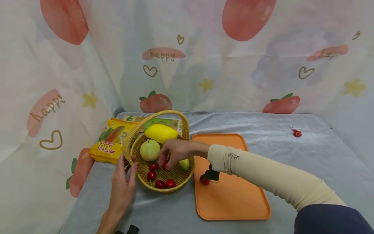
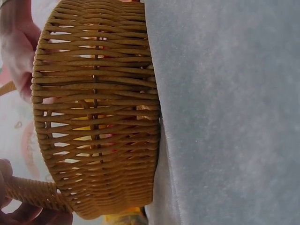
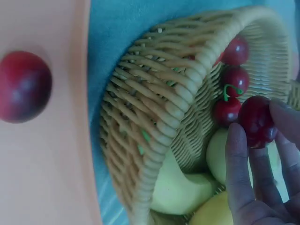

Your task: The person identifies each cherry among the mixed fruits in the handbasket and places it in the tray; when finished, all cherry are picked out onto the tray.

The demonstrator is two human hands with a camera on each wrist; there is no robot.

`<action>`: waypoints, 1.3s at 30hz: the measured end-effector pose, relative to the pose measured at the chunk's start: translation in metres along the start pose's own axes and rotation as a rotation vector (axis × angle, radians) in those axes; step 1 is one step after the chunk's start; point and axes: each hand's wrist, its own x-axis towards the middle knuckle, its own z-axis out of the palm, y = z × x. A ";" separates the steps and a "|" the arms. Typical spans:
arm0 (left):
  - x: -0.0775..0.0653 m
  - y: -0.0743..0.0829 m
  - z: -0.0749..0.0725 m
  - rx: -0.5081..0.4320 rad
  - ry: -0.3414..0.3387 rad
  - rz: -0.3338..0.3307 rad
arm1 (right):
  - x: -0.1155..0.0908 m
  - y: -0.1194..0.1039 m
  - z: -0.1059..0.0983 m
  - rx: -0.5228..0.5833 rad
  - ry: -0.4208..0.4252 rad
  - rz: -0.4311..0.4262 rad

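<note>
Right hand [image 1: 176,151] pinches cherry [image 1: 165,166] over basket [image 1: 182,178]

Head: the left hand [image 1: 124,186] grips the handle [image 1: 168,112]; a second cherry [image 1: 205,181] lies on the tray [image 1: 233,196]. Left wrist: fingers [image 2: 33,213] flank the handle's base. Right wrist: fingertips [image 3: 236,140] clasp the first cherry; other fruit [image 3: 218,208] sits in the basket.

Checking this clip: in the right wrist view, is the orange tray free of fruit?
No, a round, dark red fruit lies on the orange tray, beside the wicker basket.
</note>
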 end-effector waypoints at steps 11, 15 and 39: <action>-0.001 0.002 0.001 -0.008 -0.015 -0.015 | -0.052 0.015 -0.012 0.110 0.086 0.002; -0.001 0.002 0.001 -0.007 -0.014 -0.024 | -0.072 0.020 -0.018 0.160 0.123 0.015; -0.001 0.004 0.002 0.017 0.012 0.018 | -0.154 0.081 -0.004 0.236 0.239 0.155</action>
